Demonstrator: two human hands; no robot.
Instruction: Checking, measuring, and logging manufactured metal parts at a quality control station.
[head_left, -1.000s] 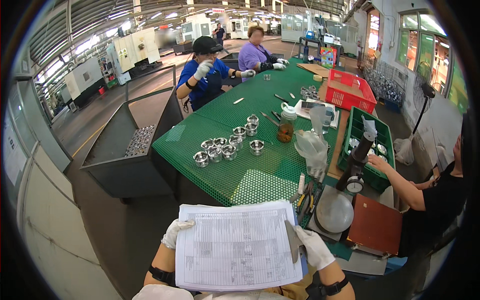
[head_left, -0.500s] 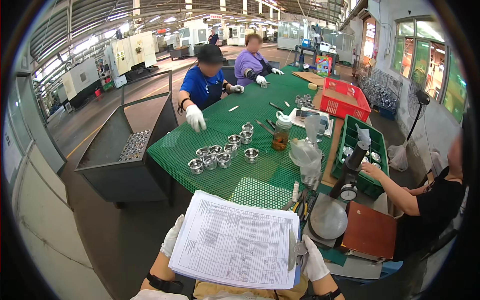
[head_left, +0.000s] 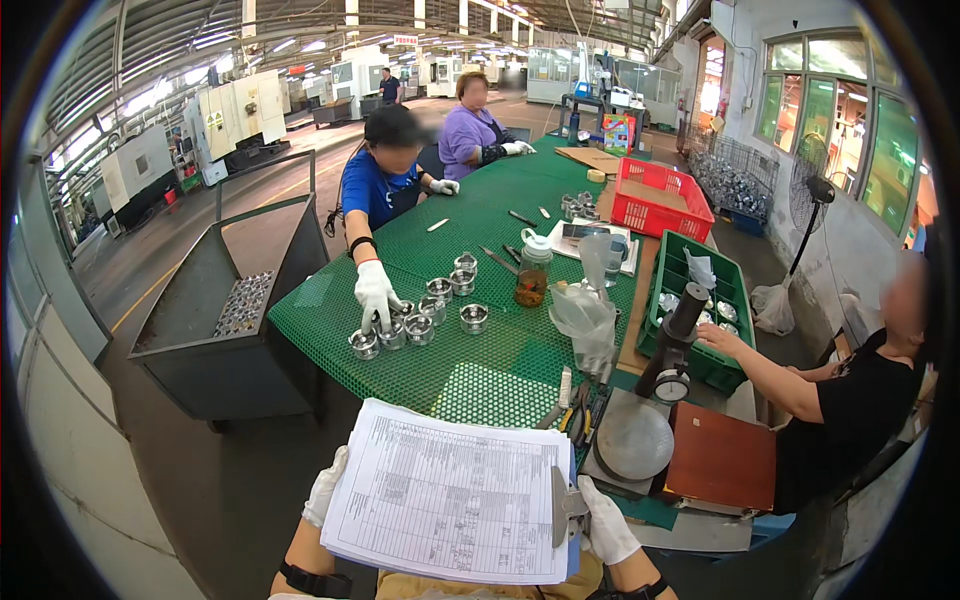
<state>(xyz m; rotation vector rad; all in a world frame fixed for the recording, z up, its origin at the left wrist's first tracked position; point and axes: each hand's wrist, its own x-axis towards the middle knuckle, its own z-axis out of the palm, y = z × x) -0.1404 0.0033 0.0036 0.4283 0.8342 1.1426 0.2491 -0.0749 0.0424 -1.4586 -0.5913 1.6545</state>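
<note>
A blue clipboard with a thick stack of printed sheets is held in front of me, at the near edge of the green table. My left hand, in a white glove, grips the left side of the stack; its fingers go behind the sheets. At the metal clip, my gloved right hand grips the board's right edge, with its fingers partly hidden underneath. Beyond the board, several shiny round metal parts stand on green mesh. A co-worker's white-gloved hand reaches down onto them.
A dial gauge stand, brown case and pliers lie right of the board. Farther off are a jar, a green crate and a red crate. A metal cart stands left; another person sits at right.
The blue-shirted co-worker's hand has come forward and down onto the metal parts. My view has shifted slightly right, and both my hands keep hold of the clipboard.
</note>
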